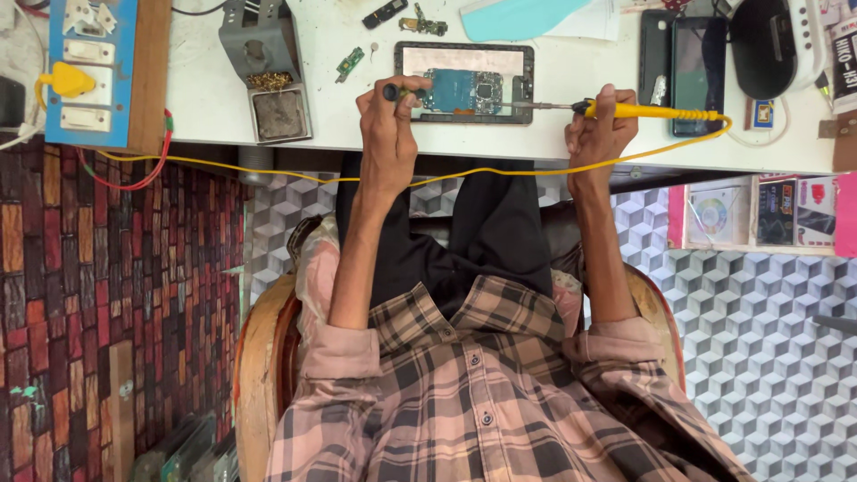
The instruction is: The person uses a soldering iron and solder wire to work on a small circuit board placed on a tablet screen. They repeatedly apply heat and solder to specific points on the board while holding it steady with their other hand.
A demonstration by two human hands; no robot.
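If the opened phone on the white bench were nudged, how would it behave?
The opened phone lies flat, so it would probably slide, not tip. Its exposed blue circuit board looks fragile. The soldering iron in the right hand reaches toward it.

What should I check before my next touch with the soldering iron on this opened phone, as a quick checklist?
1. Right hand grips the yellow soldering iron by its handle: ok.
2. Iron tip sits over the opened phone, near its blue circuit board: ok; exact contact point cannot tell.
3. Left hand holds a dark-handled tool at the phone's edge: ok.
4. Yellow cord runs across the lap, under both forearms: not ok, could snag.
5. Iron stand with its tip cleaner is on the table beside the left hand: ok.
6. Tip hot: cannot tell.
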